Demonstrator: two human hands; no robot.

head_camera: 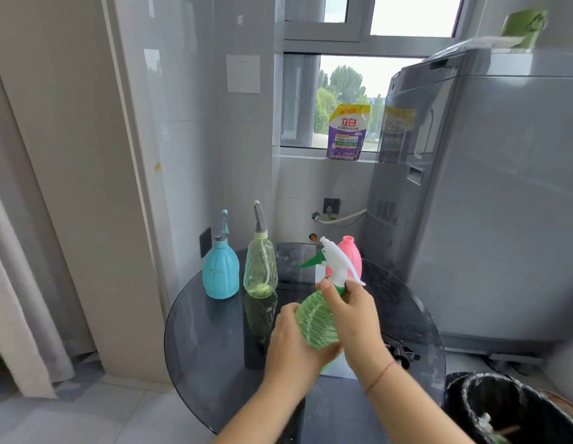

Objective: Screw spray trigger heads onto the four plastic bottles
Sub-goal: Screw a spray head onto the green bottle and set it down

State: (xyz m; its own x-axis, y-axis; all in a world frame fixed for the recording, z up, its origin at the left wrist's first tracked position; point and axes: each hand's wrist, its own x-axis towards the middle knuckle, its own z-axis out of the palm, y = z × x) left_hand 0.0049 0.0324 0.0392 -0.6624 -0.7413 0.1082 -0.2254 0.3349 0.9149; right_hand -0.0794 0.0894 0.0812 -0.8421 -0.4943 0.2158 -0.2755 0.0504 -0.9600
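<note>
1. A home laundry corner was shown.
2. A top-loading washing machine point(490, 193) was seen beside the window point(349, 100).
3. A detergent pouch point(346, 133) was stood on the sill; walls were tiled.

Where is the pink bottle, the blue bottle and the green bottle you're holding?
pink bottle point(354, 255): head view, on its shoulder below the open neck.
blue bottle point(220, 273): head view, middle of its body.
green bottle point(315, 318): head view, ribbed body between the hands.

Your view is bright with daylight from the aluminium-framed window point(359, 100), blown out white at the top; the round smoked-glass table point(214, 331) mirrors bottles, and edges bow and blur slightly
</note>
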